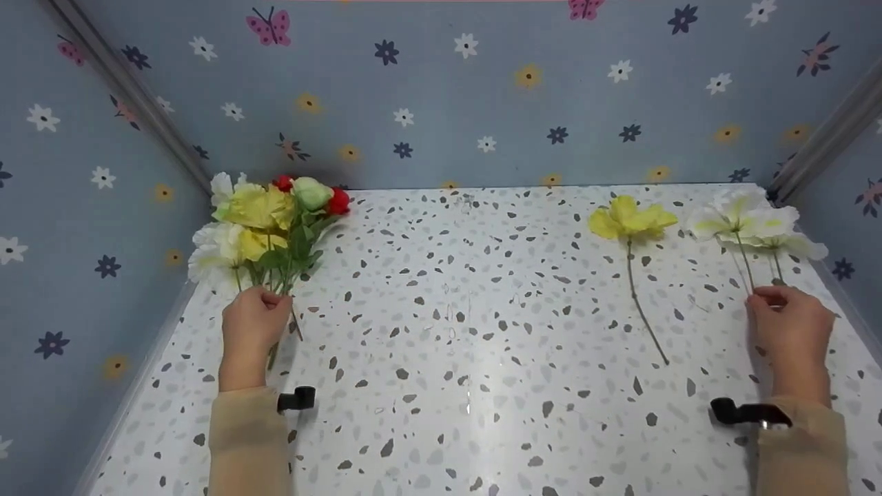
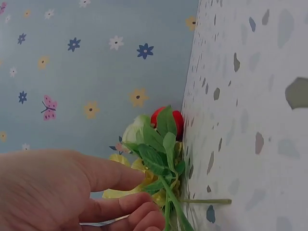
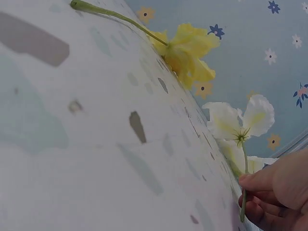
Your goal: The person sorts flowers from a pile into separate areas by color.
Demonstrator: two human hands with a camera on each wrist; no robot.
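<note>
At the left, my left hand [image 1: 255,313] rests over the stems of a bunch of artificial flowers. Its thumb and fingertips stand slightly apart right beside the green stems [image 2: 172,202]. The bunch has yellow flowers [image 1: 258,207], white flowers [image 1: 215,248], red blooms [image 1: 338,201] and a pale green bloom [image 1: 312,193], with green leaves. At the right, my right hand [image 1: 792,317] pinches the thin stem of a white flower [image 3: 240,126] between thumb and fingers. Close beside that bloom is another white flower [image 1: 792,242], its stem partly hidden by the hand.
A single yellow flower [image 1: 630,219] lies on the speckled white tabletop [image 1: 468,331], left of my right hand, stem toward me. Blue-grey patterned panels [image 1: 441,89] close off the back and both sides. A black strap [image 1: 751,413] circles my right wrist.
</note>
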